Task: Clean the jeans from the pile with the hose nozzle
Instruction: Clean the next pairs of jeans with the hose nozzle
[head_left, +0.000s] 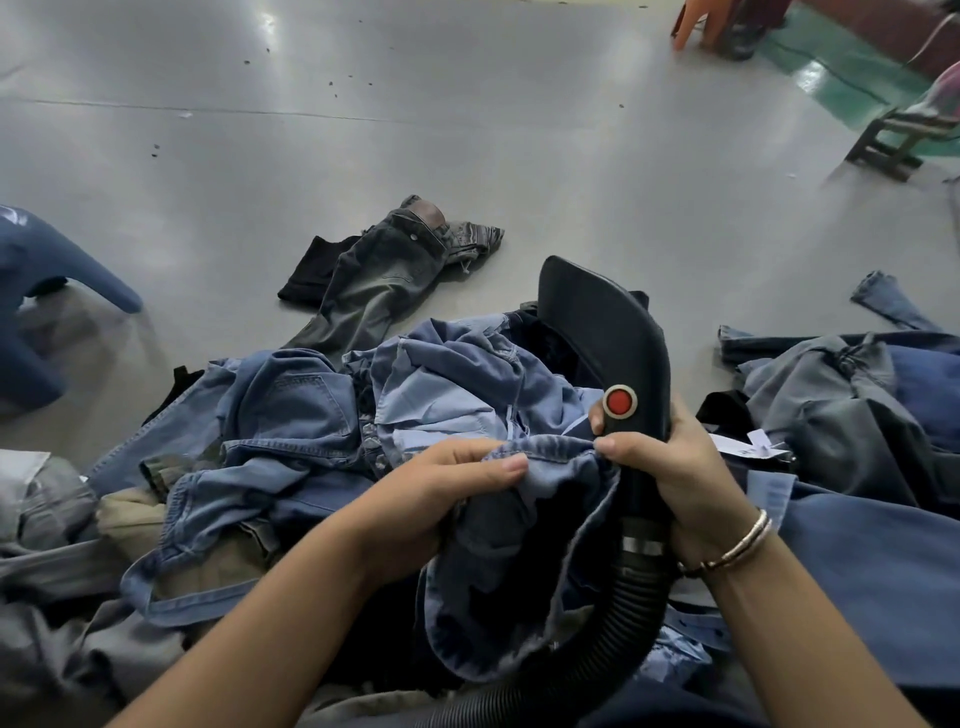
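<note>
1. Head view: jeans held low centre atop the pile, hem edge stretched between both hands.
2. Left hand curled, pinching the denim edge; right hand wrapped round the hose nozzle handle, thumb also trapping the same edge.
3. Nozzle long axis running up and away from right hand, mouth pointing forward-left beyond the held cloth; red button just above the thumb.
4. Key relation: cloth sits below and nearer than the mouth; likely needs nozzle tipped back down toward it.
5. Ribbed hose trailing down under the jeans.
</note>
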